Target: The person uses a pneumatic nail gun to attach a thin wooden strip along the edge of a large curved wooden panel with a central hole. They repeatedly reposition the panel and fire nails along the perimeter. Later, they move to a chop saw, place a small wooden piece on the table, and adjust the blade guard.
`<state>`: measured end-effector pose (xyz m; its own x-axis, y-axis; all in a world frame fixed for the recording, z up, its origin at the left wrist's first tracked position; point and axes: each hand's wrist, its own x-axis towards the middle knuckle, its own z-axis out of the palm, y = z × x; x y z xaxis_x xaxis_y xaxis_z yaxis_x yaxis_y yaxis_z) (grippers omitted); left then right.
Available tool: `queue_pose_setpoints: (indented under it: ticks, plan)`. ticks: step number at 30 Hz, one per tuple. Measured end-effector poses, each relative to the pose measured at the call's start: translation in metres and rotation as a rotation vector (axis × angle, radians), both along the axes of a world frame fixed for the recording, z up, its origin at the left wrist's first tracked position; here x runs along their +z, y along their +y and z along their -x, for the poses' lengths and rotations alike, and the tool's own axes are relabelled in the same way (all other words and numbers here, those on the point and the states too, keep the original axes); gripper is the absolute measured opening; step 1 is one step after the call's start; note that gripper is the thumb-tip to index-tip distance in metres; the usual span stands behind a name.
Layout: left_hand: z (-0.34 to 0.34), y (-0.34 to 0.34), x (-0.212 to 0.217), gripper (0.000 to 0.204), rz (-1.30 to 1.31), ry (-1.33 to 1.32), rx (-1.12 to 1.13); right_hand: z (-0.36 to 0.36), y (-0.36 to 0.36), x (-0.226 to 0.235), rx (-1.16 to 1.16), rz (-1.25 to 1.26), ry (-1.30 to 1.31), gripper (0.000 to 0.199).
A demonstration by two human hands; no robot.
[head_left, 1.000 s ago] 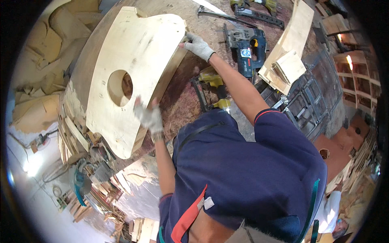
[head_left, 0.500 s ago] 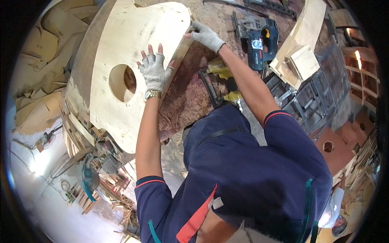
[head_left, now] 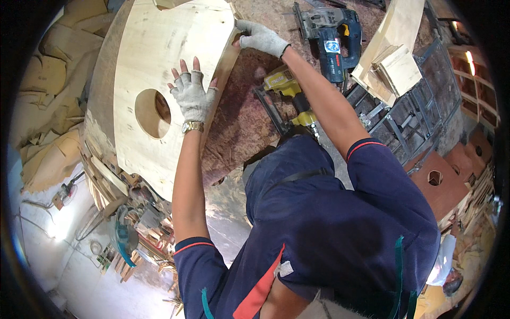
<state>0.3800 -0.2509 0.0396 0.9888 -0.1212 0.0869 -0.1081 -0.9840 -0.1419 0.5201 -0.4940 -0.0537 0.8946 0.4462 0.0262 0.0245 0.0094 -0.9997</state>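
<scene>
One plywood panel (head_left: 159, 69), one round hole (head_left: 152, 113): left hand (head_left: 192, 95) pressing flat, fingers spread; right hand (head_left: 260, 37) gripping its edge; panel top running out of frame.

jigsaw (head_left: 332, 37) — blue | nail gun (head_left: 287, 90) — yellow | wood offcuts (head_left: 390, 61)

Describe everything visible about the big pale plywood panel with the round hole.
The large pale plywood panel has curved edges and one round hole cut left of centre. It lies tilted over a worn brown workbench, above stacked wood offcuts. The gloved left hand presses flat on its face beside the hole; the gloved right hand grips its upper right edge.
</scene>
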Motion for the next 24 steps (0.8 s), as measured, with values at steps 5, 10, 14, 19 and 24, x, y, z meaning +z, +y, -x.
queue_pose_setpoints:
  ticks: [5, 10, 14, 19, 24]
  plan:
    - [-0.005, -0.002, -0.002, 0.091, 0.056, -0.002, 0.014, -0.003, -0.004, -0.003, 0.052, 0.032, -0.022, 0.068]
    - [0.004, -0.002, 0.005, 0.085, 0.1, -0.189, -0.025, 0.014, -0.013, 0.046, 0.042, 0.195, 0.135, 0.053]
    - [0.0, -0.008, 0.013, 0.082, 0.173, -0.224, -0.014, -0.018, -0.008, 0.025, 0.013, 0.205, 0.278, 0.067]
    - [0.015, -0.016, 0.019, 0.088, 0.1, -0.097, 0.139, -0.006, 0.009, 0.046, 0.076, 0.124, 0.213, 0.037]
    - [0.022, -0.02, 0.045, 0.076, 0.211, 0.028, 0.177, -0.027, 0.012, 0.016, 0.0, 0.022, 0.208, 0.04]
